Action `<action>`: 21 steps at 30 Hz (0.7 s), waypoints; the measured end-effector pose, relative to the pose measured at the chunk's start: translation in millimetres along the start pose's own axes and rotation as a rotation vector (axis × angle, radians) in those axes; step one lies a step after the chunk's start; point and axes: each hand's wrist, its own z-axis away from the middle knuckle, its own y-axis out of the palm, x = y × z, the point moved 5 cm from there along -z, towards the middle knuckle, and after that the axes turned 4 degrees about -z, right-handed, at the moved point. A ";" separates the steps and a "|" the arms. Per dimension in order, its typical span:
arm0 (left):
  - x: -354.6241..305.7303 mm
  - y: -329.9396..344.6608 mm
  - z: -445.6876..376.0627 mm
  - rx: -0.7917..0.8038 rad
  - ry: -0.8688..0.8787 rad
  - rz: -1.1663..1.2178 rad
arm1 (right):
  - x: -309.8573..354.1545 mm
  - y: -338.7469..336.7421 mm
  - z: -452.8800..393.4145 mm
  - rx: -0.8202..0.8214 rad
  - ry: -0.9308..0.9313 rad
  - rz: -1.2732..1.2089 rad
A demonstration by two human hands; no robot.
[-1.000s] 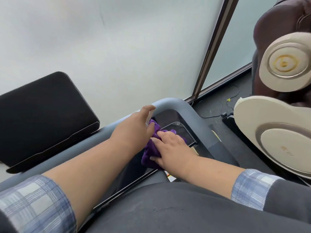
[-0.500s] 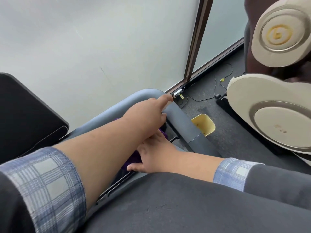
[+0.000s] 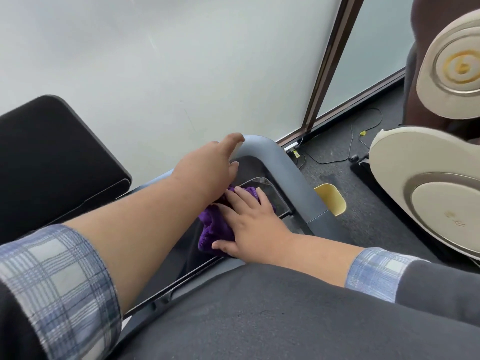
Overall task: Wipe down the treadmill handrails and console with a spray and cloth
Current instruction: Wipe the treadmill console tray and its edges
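Note:
A purple cloth (image 3: 217, 229) lies bunched on the glossy black console panel (image 3: 270, 196) of the treadmill. My right hand (image 3: 254, 224) presses flat on the cloth with fingers spread and straight. My left hand (image 3: 210, 167) reaches across above it, fingers extended, its fingertips at the curved grey-blue handrail (image 3: 283, 170) that frames the console. Whether the fingertips touch the rail I cannot tell. No spray bottle is in view.
A black padded screen or tablet holder (image 3: 54, 162) stands at the left. A frosted glass wall with a brown frame post (image 3: 327, 66) is just behind the rail. A yellow bin (image 3: 332, 201), cables and a beige massage chair (image 3: 428, 203) occupy the floor at right.
My right hand has slid the cloth forward on the console and is more exposed than half a second ago. The view has shifted back left and up; the left hand stays at the rail corner.

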 end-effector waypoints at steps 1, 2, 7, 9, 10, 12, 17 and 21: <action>7.9 -1.3 0.2 0.003 -0.029 -0.001 | 0.2 0.6 -0.3 0.004 0.003 0.014; 15.2 -1.9 -0.1 0.013 -0.055 -0.005 | 0.7 1.1 -0.6 0.006 0.005 0.028; 30.6 1.1 -2.3 0.078 -0.098 -0.005 | 1.7 1.7 -1.4 0.005 0.010 0.068; 31.6 0.0 -0.8 0.068 -0.113 0.006 | 1.1 2.4 -1.8 0.025 0.011 0.068; 33.2 -1.2 1.3 0.061 -0.125 0.013 | 0.3 3.0 -1.7 0.037 0.013 0.068; 40.3 -4.4 9.7 0.042 -0.149 0.018 | -0.9 3.6 -1.3 0.051 0.017 0.070; 73.9 -10.0 48.5 -0.041 -0.249 0.070 | -1.9 5.4 -3.1 0.077 0.026 0.081; 99.6 -1.0 76.0 -0.035 -0.330 0.066 | -1.9 9.1 -6.0 0.114 0.034 0.098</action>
